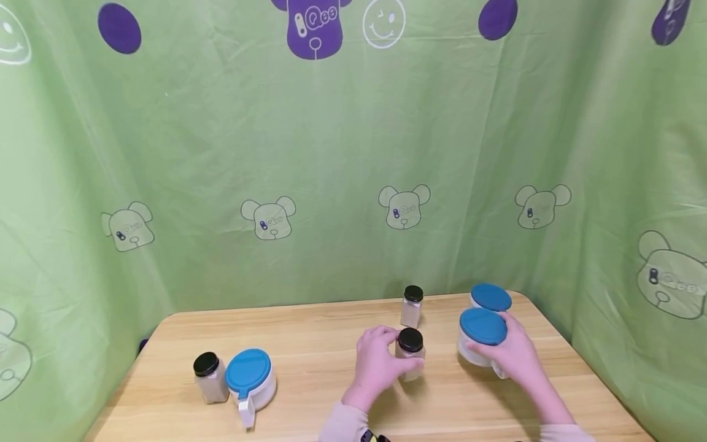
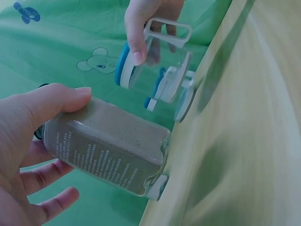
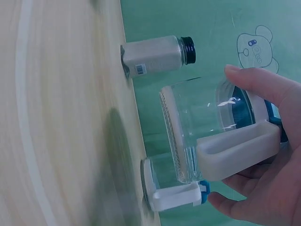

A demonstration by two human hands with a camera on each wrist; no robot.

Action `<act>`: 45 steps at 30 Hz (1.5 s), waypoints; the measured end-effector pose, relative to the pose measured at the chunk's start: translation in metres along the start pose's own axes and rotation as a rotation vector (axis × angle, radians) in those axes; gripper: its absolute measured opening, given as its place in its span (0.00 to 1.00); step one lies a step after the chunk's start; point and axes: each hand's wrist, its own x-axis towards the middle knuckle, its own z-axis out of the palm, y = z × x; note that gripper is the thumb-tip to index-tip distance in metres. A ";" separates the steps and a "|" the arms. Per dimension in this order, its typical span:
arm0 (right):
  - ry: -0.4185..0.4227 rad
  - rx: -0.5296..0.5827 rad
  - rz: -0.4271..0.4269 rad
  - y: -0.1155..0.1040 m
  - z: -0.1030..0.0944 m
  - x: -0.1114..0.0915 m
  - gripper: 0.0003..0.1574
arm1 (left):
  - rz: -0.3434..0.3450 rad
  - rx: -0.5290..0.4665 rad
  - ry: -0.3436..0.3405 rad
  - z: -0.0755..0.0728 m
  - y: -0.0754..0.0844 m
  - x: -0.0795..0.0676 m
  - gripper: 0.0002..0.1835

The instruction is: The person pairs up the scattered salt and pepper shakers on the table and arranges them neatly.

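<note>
My left hand (image 1: pixel 378 365) grips a square clear jar (image 2: pixel 106 146) of pale powder, with a black lid and printed text on its side. The thumb lies across one face, and the jar hangs a little above the table. To the right, my right hand (image 1: pixel 516 351) holds a round glass jar (image 3: pixel 197 125) by its blue lid end, thumb on one side and fingers on the other. Its white handle (image 3: pixel 240 148) points toward the palm side. This jar too is raised, with a shadow on the wood below.
Behind the held jars stand another black-lidded jar (image 1: pixel 411 310) and another blue-lidded jar (image 1: pixel 491 297), near the table's back edge. At the left of the wooden table (image 1: pixel 326 368), a black-lidded jar (image 1: pixel 212 385) stands beside a blue-lidded jar (image 1: pixel 250 371). Green curtains (image 1: pixel 342 135) surround the table.
</note>
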 end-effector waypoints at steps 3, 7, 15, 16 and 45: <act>-0.002 0.010 0.000 -0.003 0.003 0.000 0.70 | -0.008 -0.004 -0.002 -0.004 -0.003 0.001 0.36; 0.011 0.029 -0.002 -0.007 0.007 -0.002 0.69 | -0.009 -0.016 -0.009 -0.009 -0.007 0.003 0.36; -0.002 0.020 0.016 -0.015 0.013 -0.002 0.71 | -0.013 -0.025 -0.039 -0.015 -0.013 0.006 0.38; -0.002 0.022 0.016 -0.016 0.014 -0.003 0.70 | -0.015 -0.027 -0.044 -0.015 -0.014 0.006 0.38; -0.028 0.085 0.041 -0.045 0.035 -0.014 0.73 | 0.005 0.003 -0.065 -0.028 -0.033 0.010 0.35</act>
